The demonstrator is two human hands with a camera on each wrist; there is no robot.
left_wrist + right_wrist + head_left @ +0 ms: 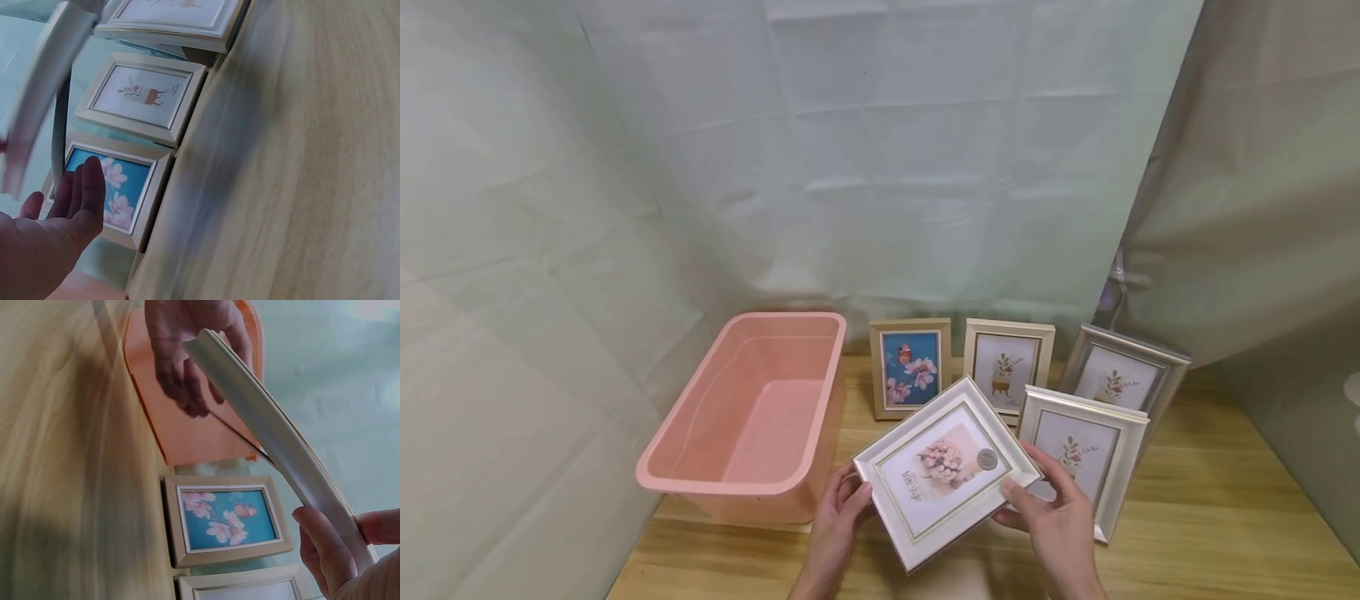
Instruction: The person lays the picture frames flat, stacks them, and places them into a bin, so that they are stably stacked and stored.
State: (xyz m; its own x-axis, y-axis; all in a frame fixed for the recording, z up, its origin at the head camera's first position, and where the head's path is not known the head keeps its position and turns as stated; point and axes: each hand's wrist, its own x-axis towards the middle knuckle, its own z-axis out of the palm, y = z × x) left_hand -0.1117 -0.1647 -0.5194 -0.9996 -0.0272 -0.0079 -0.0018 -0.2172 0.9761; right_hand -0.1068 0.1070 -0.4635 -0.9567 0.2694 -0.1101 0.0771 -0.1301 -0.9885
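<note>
A white picture frame (942,521) with a pink bouquet print is held up, tilted, above the table. My right hand (1062,523) grips its lower right edge, thumb on the front and fingers behind. My left hand (833,521) is behind its left corner. In the left wrist view, the frame's thin dark back stand (60,128) reaches between my left thumb and fingers. From the right wrist view, those fingers hold the stand's free end, away from the frame's back. Just behind the frame's right side stands a silver-white picture frame (1131,454) with a plant print.
A pink plastic tub (737,486) sits left on the wooden table (1232,492). Along the back stand a gold frame (880,375) with a blue flower print, a cream frame (1047,354) and a grey frame (1165,387). Pale cloth (887,167) hangs behind.
</note>
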